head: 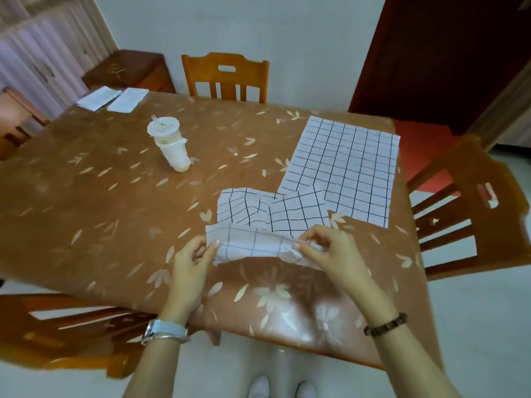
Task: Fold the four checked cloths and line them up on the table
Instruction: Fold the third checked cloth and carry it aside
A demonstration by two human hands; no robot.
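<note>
A white cloth with a dark check (pixel 253 242) is partly folded at the near middle of the table; its near edge is lifted off the tabletop. My left hand (pixel 192 259) pinches its left end and my right hand (pixel 324 248) pinches its right end. A second checked cloth (pixel 344 165) lies spread flat at the table's far right, and its near-left corner touches the held cloth. Two folded checked cloths (pixel 113 99) lie side by side at the far left corner.
A capped drink cup with a straw (pixel 171 146) stands left of centre on the brown floral table (pixel 100 196). Wooden chairs stand at the far side (pixel 225 77), the right (pixel 465 208) and the near left (pixel 71 326). A dark cabinet (pixel 129 70) is behind the table.
</note>
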